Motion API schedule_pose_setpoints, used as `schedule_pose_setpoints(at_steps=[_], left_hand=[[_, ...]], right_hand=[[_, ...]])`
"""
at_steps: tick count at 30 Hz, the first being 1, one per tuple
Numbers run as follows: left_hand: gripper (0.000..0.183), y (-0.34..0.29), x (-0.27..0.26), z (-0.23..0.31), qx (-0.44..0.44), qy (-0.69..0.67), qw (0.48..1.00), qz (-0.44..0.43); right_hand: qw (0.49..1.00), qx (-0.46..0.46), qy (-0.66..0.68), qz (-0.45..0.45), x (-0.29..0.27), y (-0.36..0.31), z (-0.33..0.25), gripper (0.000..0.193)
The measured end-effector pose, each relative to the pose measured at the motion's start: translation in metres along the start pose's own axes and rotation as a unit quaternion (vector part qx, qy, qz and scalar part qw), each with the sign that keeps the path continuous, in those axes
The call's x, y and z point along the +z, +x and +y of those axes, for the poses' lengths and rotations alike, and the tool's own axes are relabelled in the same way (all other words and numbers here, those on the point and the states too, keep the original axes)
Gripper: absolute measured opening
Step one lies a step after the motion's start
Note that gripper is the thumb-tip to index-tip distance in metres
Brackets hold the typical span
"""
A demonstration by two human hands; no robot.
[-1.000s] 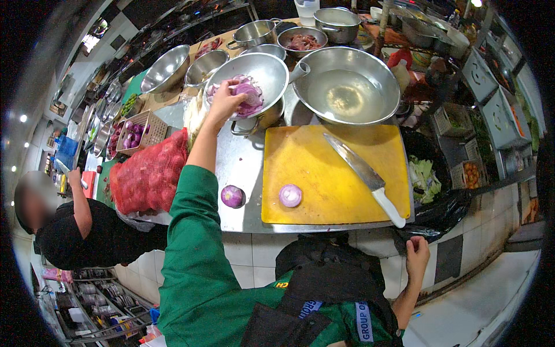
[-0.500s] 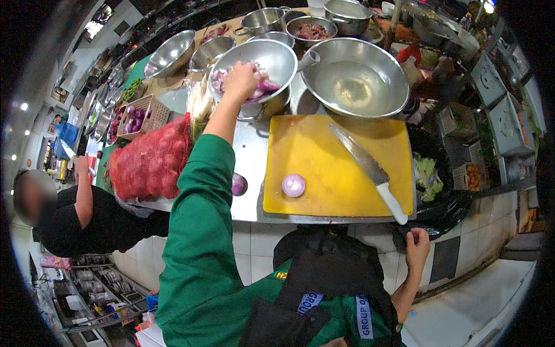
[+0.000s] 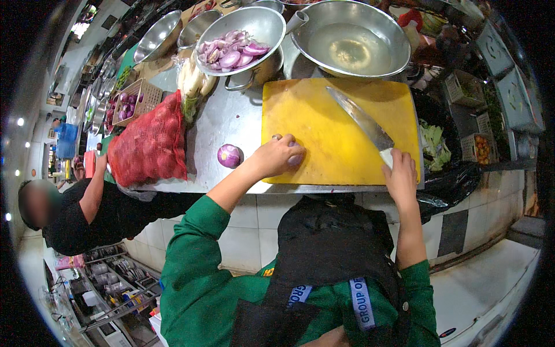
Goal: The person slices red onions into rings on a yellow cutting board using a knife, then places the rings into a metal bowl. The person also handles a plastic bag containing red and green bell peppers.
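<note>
On the yellow cutting board [image 3: 329, 153], my left hand [image 3: 272, 159] closes its fingers round a peeled purple onion [image 3: 296, 155] near the board's left edge. My right hand [image 3: 401, 176] grips the white handle of a large kitchen knife [image 3: 361, 120]; its blade lies across the board, tip pointing far left. Left of the board, another purple onion [image 3: 229, 155] rests on the metal table. Beyond it, a tilted metal bowl [image 3: 270, 26] holds sliced purple onions [image 3: 231, 51].
A red mesh sack [image 3: 151, 143] of onions stands at left, beside a beige basket [image 3: 147, 95]. A wide metal basin [image 3: 350, 49] of water sits behind the board. Leafy scraps [image 3: 433, 144] lie in a black bag at right. Another person [image 3: 87, 217] stands at far left.
My left hand has come back from the bowl of sliced onions to the onion on the board. My right hand has moved up from beside the table onto the knife handle.
</note>
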State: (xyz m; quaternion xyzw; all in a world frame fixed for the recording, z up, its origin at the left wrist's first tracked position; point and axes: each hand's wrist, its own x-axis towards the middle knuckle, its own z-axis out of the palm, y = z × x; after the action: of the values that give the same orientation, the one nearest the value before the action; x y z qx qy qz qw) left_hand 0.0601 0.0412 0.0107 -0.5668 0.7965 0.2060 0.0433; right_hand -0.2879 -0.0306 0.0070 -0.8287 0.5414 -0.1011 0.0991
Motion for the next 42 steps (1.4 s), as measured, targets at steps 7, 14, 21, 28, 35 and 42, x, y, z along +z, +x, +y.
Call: schedule_pose_setpoints(at_steps=[7,14,21,28,35,42], left_hand=[[0.059,0.016,0.017,0.029,-0.033,-0.276,0.916,0.288],[0.06,0.049,0.057,0.05,-0.096,-0.367,0.824,0.421],[0.054,0.051,0.068,0.05,-0.086,-0.451,0.773,0.438],[0.045,0.053,0.072,0.066,-0.109,-0.57,0.653,0.485],[0.04,0.055,0.068,0.067,-0.113,-0.531,0.666,0.512],[0.036,0.059,0.068,0.062,-0.094,-0.53,0.665,0.517]], right_hand=[[0.987,0.045,0.027,-0.151,-0.014,0.008,-0.013,0.044],[0.953,0.039,0.212,-0.213,-0.029,-0.02,-0.033,0.031],[0.946,-0.002,0.103,-0.306,-0.031,-0.027,-0.053,0.024],[0.939,0.012,0.119,-0.324,-0.024,-0.032,-0.066,0.019],[0.947,-0.009,0.136,-0.29,-0.052,-0.039,-0.065,0.018],[0.933,0.002,0.125,-0.339,-0.075,-0.043,-0.06,0.017]])
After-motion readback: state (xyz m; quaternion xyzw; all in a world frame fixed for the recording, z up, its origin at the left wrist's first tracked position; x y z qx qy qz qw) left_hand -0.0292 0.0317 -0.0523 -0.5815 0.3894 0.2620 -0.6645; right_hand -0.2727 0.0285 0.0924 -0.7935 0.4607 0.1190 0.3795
